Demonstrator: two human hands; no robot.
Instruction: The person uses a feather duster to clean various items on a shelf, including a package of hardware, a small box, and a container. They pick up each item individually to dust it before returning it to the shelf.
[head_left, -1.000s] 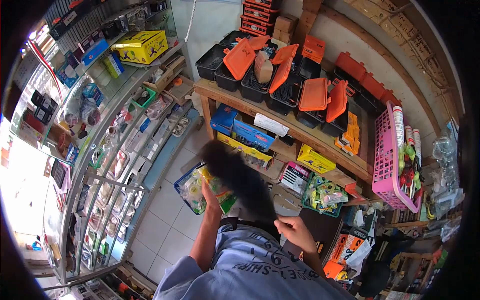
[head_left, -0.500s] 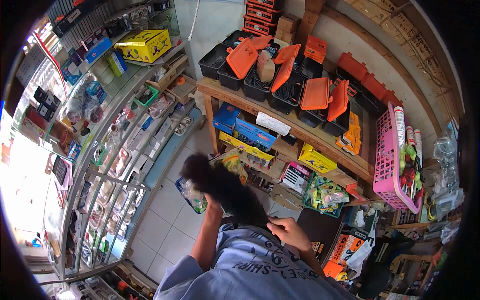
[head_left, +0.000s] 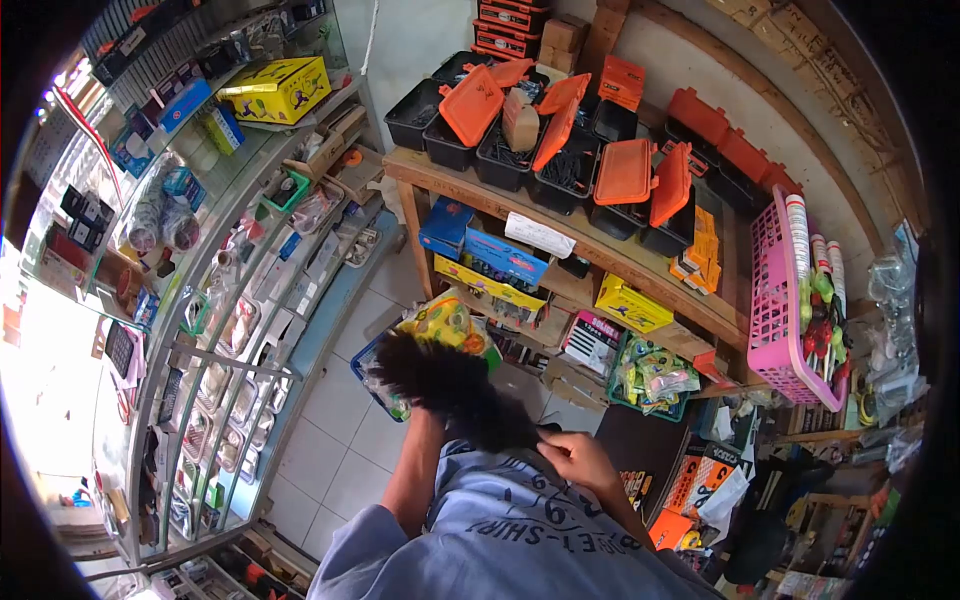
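A fluffy black duster (head_left: 455,395) lies slantwise in front of my body, its bushy end pointing up and left. My right hand (head_left: 572,456) is closed around its lower right end, at chest height. The duster hides most of my left hand (head_left: 428,418); only its wrist side shows below the bristles, and its fingers are out of sight. Behind the bushy end are a blue basket (head_left: 362,385) of plastic packets and a yellow-green packet (head_left: 440,322).
A wooden shelf (head_left: 620,262) ahead holds black bins with orange lids (head_left: 625,172). A curved glass display case (head_left: 235,330) stands on the left. At the right is a pink basket (head_left: 775,300) with tools. A tiled floor (head_left: 320,430) lies between.
The duster's bushy end has dropped slightly and shifted right, uncovering more of the yellow-green packet. My right hand keeps its grip. The view has shifted a little.
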